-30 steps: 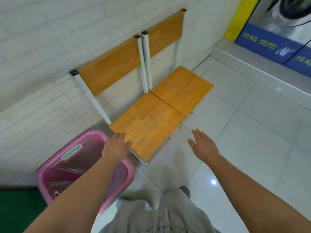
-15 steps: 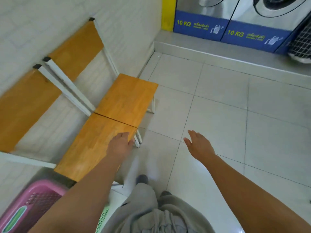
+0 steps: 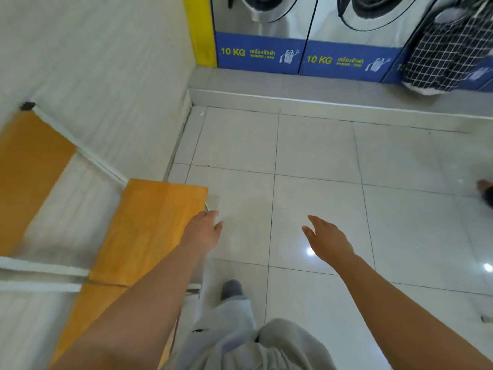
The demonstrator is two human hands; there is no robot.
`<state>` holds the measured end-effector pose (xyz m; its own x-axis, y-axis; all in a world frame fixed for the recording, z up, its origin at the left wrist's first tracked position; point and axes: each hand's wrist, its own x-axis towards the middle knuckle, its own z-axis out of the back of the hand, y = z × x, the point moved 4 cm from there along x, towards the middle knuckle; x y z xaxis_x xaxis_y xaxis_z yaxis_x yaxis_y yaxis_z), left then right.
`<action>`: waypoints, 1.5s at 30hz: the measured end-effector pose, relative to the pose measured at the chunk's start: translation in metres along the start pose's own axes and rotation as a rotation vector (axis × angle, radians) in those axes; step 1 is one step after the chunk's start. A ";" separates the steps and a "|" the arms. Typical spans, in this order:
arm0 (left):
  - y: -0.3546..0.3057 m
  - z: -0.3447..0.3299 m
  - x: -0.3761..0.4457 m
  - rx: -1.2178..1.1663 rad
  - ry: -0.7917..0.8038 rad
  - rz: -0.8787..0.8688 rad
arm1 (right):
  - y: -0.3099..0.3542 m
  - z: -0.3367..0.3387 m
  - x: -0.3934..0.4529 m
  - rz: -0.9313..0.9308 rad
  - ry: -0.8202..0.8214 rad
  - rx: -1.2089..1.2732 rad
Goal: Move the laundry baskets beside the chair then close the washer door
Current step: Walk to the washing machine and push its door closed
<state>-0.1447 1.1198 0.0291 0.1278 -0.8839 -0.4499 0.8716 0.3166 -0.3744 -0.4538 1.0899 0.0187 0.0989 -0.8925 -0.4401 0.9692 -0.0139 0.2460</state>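
Orange wooden chair seat (image 3: 149,231) at lower left of the frame, against the white brick wall (image 3: 106,76), a second seat (image 3: 88,316) just below it. Left hand (image 3: 204,232) at centre, fingers loosely spread, grasping nothing, overlapping the seat's front corner; contact cannot be told. Right hand (image 3: 326,240) just right of centre, likewise spread and empty, above the white floor tiles (image 3: 320,156). Grey trouser legs (image 3: 240,337) at bottom centre. Washers (image 3: 266,12) with blue "10 KG" panels (image 3: 260,53) along the top edge on a raised step (image 3: 320,100), well apart from both hands. Checked cloth (image 3: 450,49) hanging at upper right, in front of a machine. No laundry baskets within the frame.
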 end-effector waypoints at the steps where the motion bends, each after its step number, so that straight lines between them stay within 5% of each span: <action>1: -0.005 0.011 0.021 0.012 0.006 -0.009 | 0.001 0.009 0.016 -0.017 -0.006 0.018; 30: -0.256 0.202 0.562 -0.056 -0.080 -0.037 | -0.053 0.324 0.551 -0.037 -0.163 0.084; 45: -0.421 0.329 0.854 0.095 -0.047 -0.252 | -0.048 0.477 0.786 -0.199 -0.311 0.220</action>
<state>-0.2471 0.1186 0.0692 -0.0791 -0.9464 -0.3131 0.9188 0.0526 -0.3912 -0.5297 0.1743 0.0730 -0.1905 -0.9556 -0.2247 0.8877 -0.2654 0.3761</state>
